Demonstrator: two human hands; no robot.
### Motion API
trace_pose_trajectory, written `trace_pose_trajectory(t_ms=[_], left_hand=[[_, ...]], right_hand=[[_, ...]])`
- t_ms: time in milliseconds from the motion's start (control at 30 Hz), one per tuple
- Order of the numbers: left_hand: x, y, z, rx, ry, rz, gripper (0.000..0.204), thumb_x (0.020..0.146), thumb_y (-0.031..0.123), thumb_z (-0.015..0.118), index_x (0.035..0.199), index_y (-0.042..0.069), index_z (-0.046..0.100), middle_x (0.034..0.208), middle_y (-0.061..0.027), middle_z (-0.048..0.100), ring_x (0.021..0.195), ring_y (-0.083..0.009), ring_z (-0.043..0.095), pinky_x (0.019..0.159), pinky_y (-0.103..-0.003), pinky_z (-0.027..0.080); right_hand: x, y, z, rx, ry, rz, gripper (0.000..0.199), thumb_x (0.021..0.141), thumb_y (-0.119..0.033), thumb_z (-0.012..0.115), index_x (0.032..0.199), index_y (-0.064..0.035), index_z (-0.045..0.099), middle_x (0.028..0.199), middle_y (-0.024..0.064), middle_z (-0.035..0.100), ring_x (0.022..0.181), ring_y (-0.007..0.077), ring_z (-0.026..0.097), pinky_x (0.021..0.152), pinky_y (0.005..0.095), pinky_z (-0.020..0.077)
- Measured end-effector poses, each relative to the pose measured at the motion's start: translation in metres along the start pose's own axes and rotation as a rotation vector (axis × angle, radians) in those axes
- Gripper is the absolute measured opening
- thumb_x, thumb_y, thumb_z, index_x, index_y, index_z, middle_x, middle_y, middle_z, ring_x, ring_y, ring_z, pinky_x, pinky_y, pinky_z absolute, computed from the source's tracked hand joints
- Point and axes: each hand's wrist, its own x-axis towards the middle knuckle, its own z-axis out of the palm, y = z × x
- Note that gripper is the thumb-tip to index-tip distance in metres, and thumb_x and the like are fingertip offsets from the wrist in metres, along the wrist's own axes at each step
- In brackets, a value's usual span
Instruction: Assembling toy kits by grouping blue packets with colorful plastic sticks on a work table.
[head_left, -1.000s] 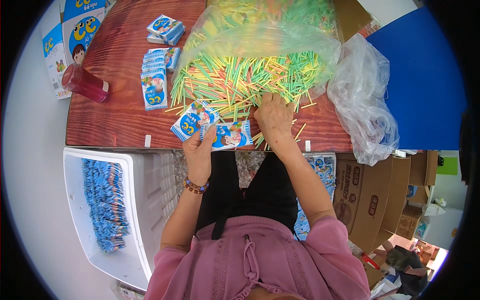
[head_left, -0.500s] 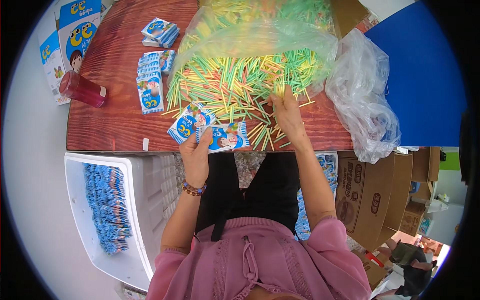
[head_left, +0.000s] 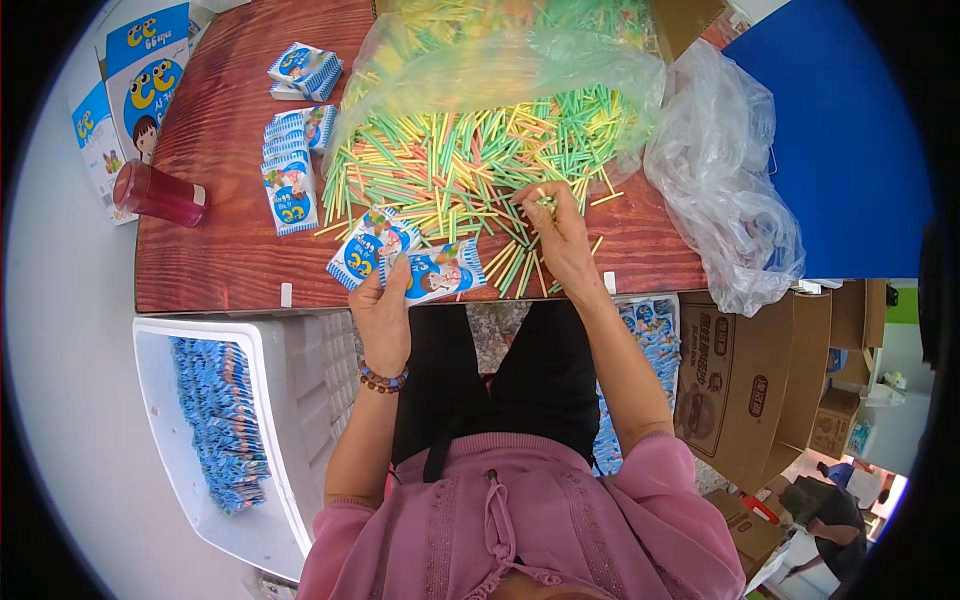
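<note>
Right hand (head_left: 558, 225) slightly nearer the packet (head_left: 440, 272), tight round sticks (head_left: 546, 203), left hand (head_left: 382, 315) in unchanged pinch on it.

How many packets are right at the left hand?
2: one packet pinched in the left hand, another packet overlapping its left end. More could be hidden beneath.
</note>
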Motion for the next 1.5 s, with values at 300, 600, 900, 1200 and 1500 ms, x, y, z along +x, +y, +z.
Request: trace_pose_trajectory(t_ms=[300,600,900,1200,1500], left_hand=[[0.000,0.003,0.006,-0.058,0.026,0.006,0.014,0.095,0.009,0.059,0.101,-0.001,0.067,0.097,-0.0014,0.066,0.084,-0.0046,0.058,0.077,-0.023,0.048],[0.004,0.016,0.022,-0.191,-0.025,-0.138,0.014,0.095,0.014,0.061,0.092,0.002,0.068,0.090,-0.0012,0.066,0.080,-0.0054,0.059,0.067,-0.023,0.048],[0.022,-0.005,0.048,-0.344,-0.109,-0.248,0.019,0.098,0.021,0.056,0.092,0.005,0.065,0.090,-0.0026,0.066,0.071,-0.0101,0.055,0.063,-0.025,0.045],[0.022,-0.007,0.057,-0.405,-0.079,-0.367,0.020,0.094,0.023,0.062,0.087,0.005,0.066,0.083,-0.0030,0.067,0.065,-0.0108,0.059,0.060,-0.025,0.051],[0.022,-0.006,0.058,-0.449,-0.136,-0.401,0.024,0.097,0.025,0.056,0.090,0.003,0.064,0.083,-0.0035,0.066,0.066,-0.0106,0.057,0.061,-0.025,0.049]], right_hand=[[-0.005,-0.005,-0.001,-0.247,-0.074,-0.080,0.007,0.098,-0.010,0.049,0.101,-0.0036,0.050,0.101,0.0087,0.063,0.100,0.0194,0.056,0.091,0.0345,0.0412],[0.019,-0.040,-0.012,0.491,0.077,0.150,0.018,0.103,-0.020,0.042,0.105,-0.0034,0.048,0.113,0.0162,0.063,0.114,0.0257,0.055,0.102,0.0395,0.0382],[0.030,-0.075,0.006,1.185,0.122,0.000,0.018,0.101,-0.023,0.045,0.105,-0.0061,0.046,0.117,0.0223,0.060,0.122,0.0383,0.050,0.112,0.0520,0.0294],[0.034,-0.087,0.026,1.198,0.317,-0.094,0.021,0.103,-0.025,0.040,0.110,-0.0060,0.044,0.119,0.0205,0.058,0.123,0.0386,0.049,0.110,0.0514,0.0314],[0.023,-0.079,0.033,1.076,0.344,-0.078,0.014,0.103,-0.020,0.038,0.106,-0.0075,0.041,0.121,0.0240,0.055,0.125,0.0383,0.046,0.107,0.0495,0.0339]])
